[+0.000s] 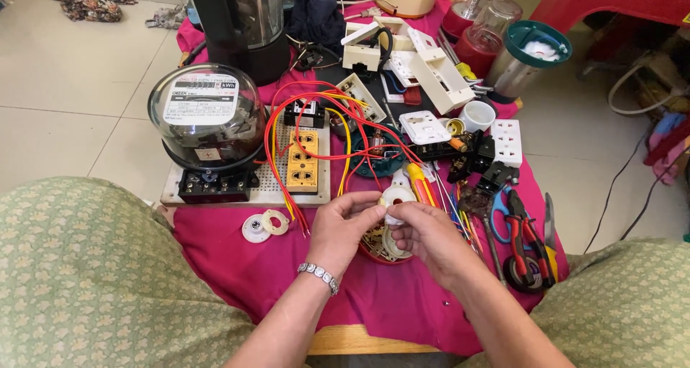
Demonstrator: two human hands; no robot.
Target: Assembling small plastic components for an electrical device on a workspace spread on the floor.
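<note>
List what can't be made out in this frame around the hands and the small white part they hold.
- White round part: head view, underside and lower half covered by left hand and right hand fingers.
- Red dish: contents mostly hidden behind both hands.
- Scissors and pliers: tips lost in tool clutter.
- Blender jar: cut off by top edge.

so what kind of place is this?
Likely a home electrical repair or practice bench, not a shop floor: a low table with a pink cloth on a tiled floor, an electricity meter on a board, loose sockets, wires, pliers.
</note>
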